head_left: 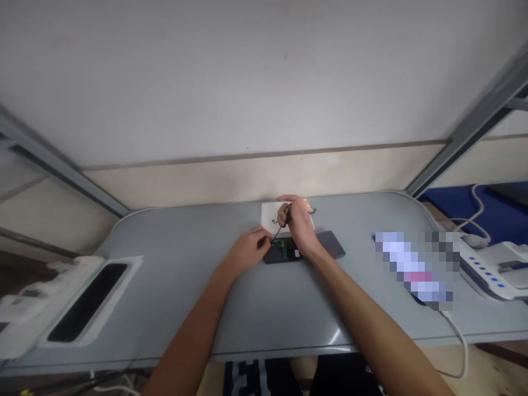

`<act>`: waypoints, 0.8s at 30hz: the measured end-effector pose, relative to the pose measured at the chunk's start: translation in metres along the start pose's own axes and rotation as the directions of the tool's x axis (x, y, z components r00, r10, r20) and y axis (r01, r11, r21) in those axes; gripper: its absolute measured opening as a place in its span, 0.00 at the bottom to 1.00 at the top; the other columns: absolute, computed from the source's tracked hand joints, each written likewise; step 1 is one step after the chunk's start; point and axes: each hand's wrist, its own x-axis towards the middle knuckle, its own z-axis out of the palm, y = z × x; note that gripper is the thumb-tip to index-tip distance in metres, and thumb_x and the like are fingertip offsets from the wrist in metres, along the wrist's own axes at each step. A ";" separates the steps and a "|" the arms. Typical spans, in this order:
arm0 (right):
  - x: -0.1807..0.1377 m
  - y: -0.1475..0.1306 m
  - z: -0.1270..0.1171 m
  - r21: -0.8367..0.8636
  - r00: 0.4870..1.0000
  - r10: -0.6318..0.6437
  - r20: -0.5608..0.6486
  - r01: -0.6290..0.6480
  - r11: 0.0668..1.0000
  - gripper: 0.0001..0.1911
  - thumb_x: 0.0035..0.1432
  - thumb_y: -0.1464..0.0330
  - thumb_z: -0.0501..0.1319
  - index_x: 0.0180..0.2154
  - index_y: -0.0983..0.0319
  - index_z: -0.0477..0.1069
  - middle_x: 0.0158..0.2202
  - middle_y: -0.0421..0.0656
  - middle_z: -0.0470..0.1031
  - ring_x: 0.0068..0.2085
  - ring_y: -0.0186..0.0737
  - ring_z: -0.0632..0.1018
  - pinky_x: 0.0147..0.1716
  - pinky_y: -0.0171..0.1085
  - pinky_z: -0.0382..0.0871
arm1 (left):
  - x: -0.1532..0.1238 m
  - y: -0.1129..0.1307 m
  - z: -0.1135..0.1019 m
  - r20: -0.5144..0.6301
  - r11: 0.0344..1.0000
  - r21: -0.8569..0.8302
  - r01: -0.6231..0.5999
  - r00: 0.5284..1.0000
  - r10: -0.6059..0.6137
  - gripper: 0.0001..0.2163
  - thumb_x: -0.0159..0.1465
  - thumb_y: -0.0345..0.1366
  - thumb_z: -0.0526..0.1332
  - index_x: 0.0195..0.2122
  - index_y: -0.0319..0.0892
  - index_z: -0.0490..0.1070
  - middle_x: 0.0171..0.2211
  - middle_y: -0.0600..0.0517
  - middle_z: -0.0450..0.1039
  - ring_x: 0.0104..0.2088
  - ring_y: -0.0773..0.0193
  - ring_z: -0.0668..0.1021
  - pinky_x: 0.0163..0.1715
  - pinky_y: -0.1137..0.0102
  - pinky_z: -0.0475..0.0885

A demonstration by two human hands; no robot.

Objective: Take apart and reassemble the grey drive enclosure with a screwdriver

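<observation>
A dark, flat electronic device lies on the grey table with a green circuit board exposed. My right hand grips a screwdriver, its thin shaft slanting down-left to the board's upper left edge. Close to that tip, my left hand has its fingertips pinched at the device's left end. Whatever sits between those fingers is hidden. Behind the device, small dark bits, perhaps screws, rest on a white sheet. My right forearm partly covers a dark flat piece with a reddish mark.
An orange item shows behind my right hand. On the left, a black phone-like slab lies beside a white power strip. Rightward are a blurred-out phone-shaped object, a white cable and a white charging hub.
</observation>
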 end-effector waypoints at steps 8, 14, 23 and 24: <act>-0.001 0.000 -0.008 0.049 0.998 0.057 0.008 -0.058 0.997 0.22 0.59 0.51 0.70 0.33 0.57 0.62 0.30 0.36 0.71 0.32 0.35 0.73 0.33 0.36 0.65 | 0.000 -0.004 0.002 0.009 1.000 0.015 -0.021 1.000 0.021 0.10 0.68 0.28 0.55 0.37 0.43 0.76 0.38 0.51 0.77 0.37 0.63 0.77 0.41 0.68 0.71; 0.003 0.000 -0.008 -0.034 0.999 0.042 0.004 -0.041 0.999 0.23 0.66 0.43 0.58 0.42 0.56 0.68 0.26 0.34 0.63 0.28 0.35 0.69 0.32 0.37 0.65 | 0.001 -0.002 0.000 0.028 0.999 0.041 -0.032 0.999 0.031 0.11 0.68 0.28 0.56 0.39 0.43 0.78 0.39 0.50 0.78 0.39 0.62 0.79 0.42 0.68 0.72; 0.002 0.003 -0.013 -0.425 0.995 -0.079 -0.064 0.044 0.904 0.20 0.66 0.48 0.61 0.36 0.56 0.60 0.26 0.35 0.69 0.29 0.36 0.72 0.34 0.37 0.67 | 0.001 0.003 -0.003 0.039 0.999 0.049 -0.024 0.999 0.022 0.12 0.70 0.30 0.55 0.41 0.44 0.80 0.41 0.49 0.80 0.42 0.58 0.80 0.47 0.63 0.74; 0.002 -0.001 -0.013 -0.462 0.994 -0.103 -0.044 0.071 0.884 0.19 0.67 0.49 0.60 0.38 0.56 0.62 0.28 0.36 0.70 0.30 0.36 0.72 0.34 0.38 0.67 | -0.001 0.005 -0.005 0.051 0.999 0.047 -0.018 0.999 0.016 0.13 0.71 0.32 0.54 0.42 0.44 0.80 0.42 0.48 0.80 0.44 0.58 0.80 0.49 0.62 0.74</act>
